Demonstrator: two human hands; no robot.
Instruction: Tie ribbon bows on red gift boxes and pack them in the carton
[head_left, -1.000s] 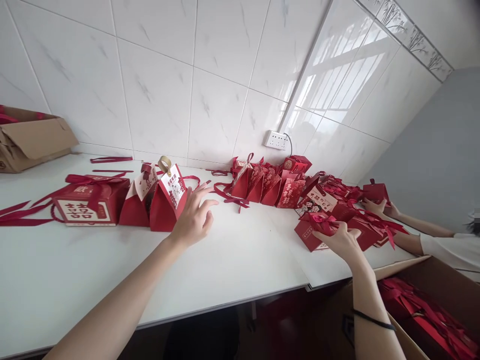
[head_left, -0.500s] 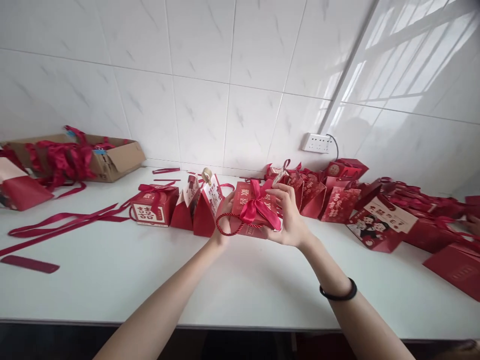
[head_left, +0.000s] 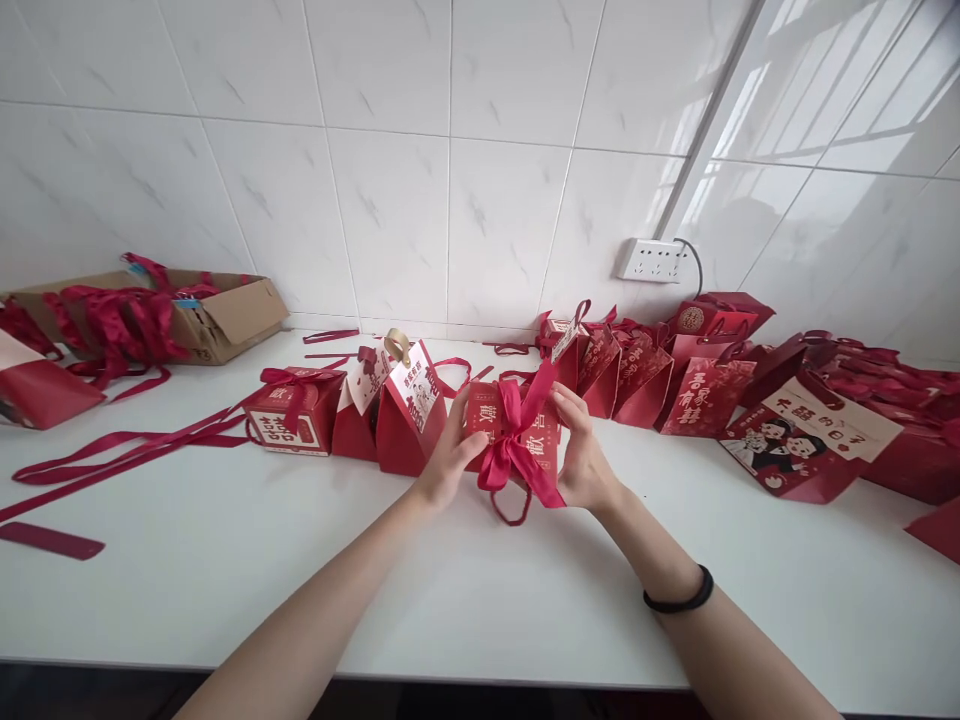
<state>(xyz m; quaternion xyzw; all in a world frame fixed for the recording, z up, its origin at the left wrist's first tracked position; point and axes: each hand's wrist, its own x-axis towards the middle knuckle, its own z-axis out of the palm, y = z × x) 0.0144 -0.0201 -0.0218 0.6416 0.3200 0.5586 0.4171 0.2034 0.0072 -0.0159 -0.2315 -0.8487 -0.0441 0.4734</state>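
Between my two hands is a red gift box [head_left: 538, 455] with gold characters, tilted so its top faces me. A red satin ribbon bow [head_left: 511, 440] is tied across it, and a red cord handle [head_left: 512, 508] hangs at its near side. My left hand [head_left: 450, 455] grips the left side, thumb on the top face. My right hand [head_left: 583, 450] holds the right side, its fingers bent round the edge. The box's underside and some fingertips are hidden. Just left of my left hand stands a red peaked box [head_left: 397, 430] with a printed white flap.
A cardboard carton [head_left: 240, 310] full of red ribbons stands at the back left. Loose ribbon strips [head_left: 135, 450] lie on the white table [head_left: 420, 600]. Several red boxes [head_left: 637, 380] line the right side, one with a cartoon couple [head_left: 795, 450]. A power strip [head_left: 652, 260] is on the wall.
The gift box has turned and tipped in my hands; the cord handle now hangs in front instead of at left. My left thumb has come onto the top. The view has shifted slightly.
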